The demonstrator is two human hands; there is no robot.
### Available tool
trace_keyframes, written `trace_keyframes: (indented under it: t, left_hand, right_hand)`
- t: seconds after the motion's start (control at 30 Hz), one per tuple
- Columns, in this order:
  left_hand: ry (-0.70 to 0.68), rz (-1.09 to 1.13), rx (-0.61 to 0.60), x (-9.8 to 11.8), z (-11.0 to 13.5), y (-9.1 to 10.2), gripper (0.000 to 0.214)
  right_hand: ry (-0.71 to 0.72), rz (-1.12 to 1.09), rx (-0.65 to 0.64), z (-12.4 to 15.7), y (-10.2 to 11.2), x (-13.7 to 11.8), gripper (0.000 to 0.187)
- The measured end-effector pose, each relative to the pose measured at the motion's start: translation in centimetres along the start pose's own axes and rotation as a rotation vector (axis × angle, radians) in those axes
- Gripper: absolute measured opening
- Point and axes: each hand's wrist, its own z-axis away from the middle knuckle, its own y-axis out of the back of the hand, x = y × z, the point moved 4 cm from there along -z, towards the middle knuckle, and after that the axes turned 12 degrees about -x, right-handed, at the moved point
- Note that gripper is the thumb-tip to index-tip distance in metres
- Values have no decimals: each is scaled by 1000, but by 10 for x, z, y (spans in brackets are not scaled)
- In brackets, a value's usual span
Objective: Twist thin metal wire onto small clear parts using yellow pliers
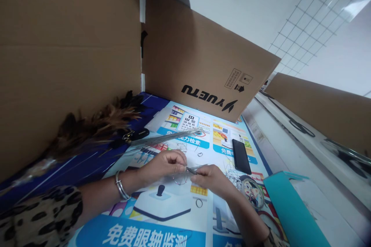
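Observation:
My left hand (169, 165) is closed in a pinch, with thumb and fingertips on what looks like a thin wire. Facing it, my right hand (213, 180) grips a small dark pointed tool (191, 171), its tip close to the left fingertips. The palm hides the rest of the tool, so its exact kind is unclear. Beneath the hands, faint loops of thin wire lie on the printed sheet (162, 210). A small dark ring (199, 203) rests just below the right hand. Beyond the left hand lies a bundle of straight silvery wires (171, 136).
Brown feathers (98, 125) and a black key fob (140, 134) lie at left. A black phone (241, 157), a round cartoon-printed item (251, 192) and a teal case (292, 212) are at right. Cardboard panels (203, 54) stand behind and at left.

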Motion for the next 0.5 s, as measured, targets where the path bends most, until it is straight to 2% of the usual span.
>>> trace_keyframes:
  t: [0.13, 0.27, 0.5]
  left_hand:
    - [-5, -178, 48, 2, 0, 1, 12]
    - [-6, -356, 64, 3, 1, -2, 10]
    - [-17, -446, 51, 1, 1, -5, 9]
  right_hand:
    - [-29, 277, 98, 5, 11, -1, 34]
    - [-49, 399, 190, 9, 18, -6, 37]
    - [-25, 580, 254, 4, 7, -11, 35]
